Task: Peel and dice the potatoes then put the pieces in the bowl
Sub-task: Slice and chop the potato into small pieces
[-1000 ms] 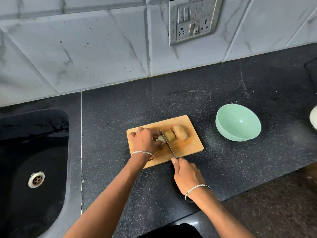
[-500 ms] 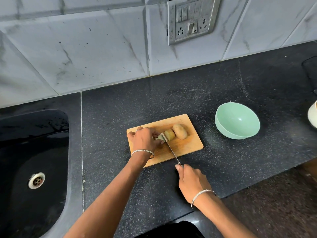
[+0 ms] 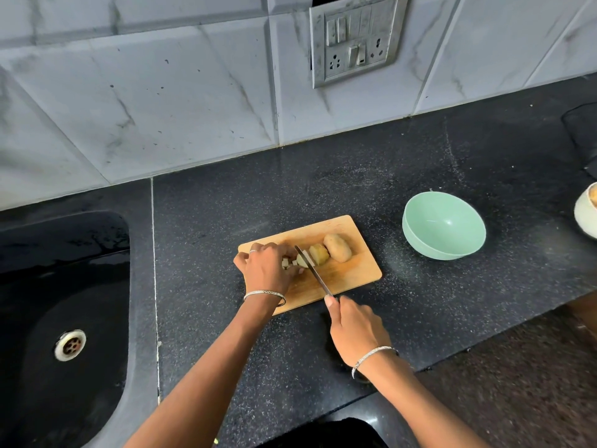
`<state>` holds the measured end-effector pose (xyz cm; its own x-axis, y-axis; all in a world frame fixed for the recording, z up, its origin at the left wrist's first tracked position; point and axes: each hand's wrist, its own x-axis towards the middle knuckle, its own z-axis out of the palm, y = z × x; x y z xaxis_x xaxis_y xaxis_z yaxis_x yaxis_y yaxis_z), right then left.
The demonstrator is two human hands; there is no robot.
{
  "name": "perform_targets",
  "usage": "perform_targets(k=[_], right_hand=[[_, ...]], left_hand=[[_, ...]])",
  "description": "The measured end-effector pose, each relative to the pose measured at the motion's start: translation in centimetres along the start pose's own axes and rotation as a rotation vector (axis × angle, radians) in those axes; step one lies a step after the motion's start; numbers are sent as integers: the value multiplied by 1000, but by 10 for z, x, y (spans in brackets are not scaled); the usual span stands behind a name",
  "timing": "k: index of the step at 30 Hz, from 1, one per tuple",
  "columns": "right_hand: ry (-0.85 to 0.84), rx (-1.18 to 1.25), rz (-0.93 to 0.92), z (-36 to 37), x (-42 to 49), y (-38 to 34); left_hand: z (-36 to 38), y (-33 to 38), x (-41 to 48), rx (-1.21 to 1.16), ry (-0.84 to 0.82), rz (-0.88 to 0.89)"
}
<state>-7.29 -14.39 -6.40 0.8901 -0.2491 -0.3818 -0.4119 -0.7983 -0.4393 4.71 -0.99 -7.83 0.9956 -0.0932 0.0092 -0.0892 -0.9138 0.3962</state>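
The handle of the knife (image 3: 311,270) is lost to me inside the right hand (image 3: 357,331), whose grip is closed round it, forefinger stretched toward the blade. The blade slants across the cut potato (image 3: 318,253). The left hand (image 3: 265,266) curls its grip over that potato's near end, hiding most of it; a few pale diced pieces (image 3: 286,262) peek out beside the fingers. A whole potato (image 3: 337,248) lies touching the cut one on the wooden cutting board (image 3: 355,273). The green bowl (image 3: 444,226) sits apart to the right, tilted, with nothing visible inside. A white bowl (image 3: 586,215) is cut off at the right edge; I cannot make out its contents. The table (image 3: 420,163) is black speckled stone, with a dark sink (image 3: 64,253) on the left and a switch panel (image 3: 353,40) on the grey marbled tiles behind.
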Motion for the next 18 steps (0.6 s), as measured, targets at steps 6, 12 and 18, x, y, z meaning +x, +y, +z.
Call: perform_targets(k=[6, 12, 18], right_hand=[[-10, 2, 3, 2, 0, -1], [17, -61, 20, 6, 1, -8], [14, -91, 25, 7, 14, -17]], left_hand=[[1, 0, 1, -1, 6, -3], [0, -1, 3, -21, -4, -13], [0, -1, 3, 0, -11, -9]])
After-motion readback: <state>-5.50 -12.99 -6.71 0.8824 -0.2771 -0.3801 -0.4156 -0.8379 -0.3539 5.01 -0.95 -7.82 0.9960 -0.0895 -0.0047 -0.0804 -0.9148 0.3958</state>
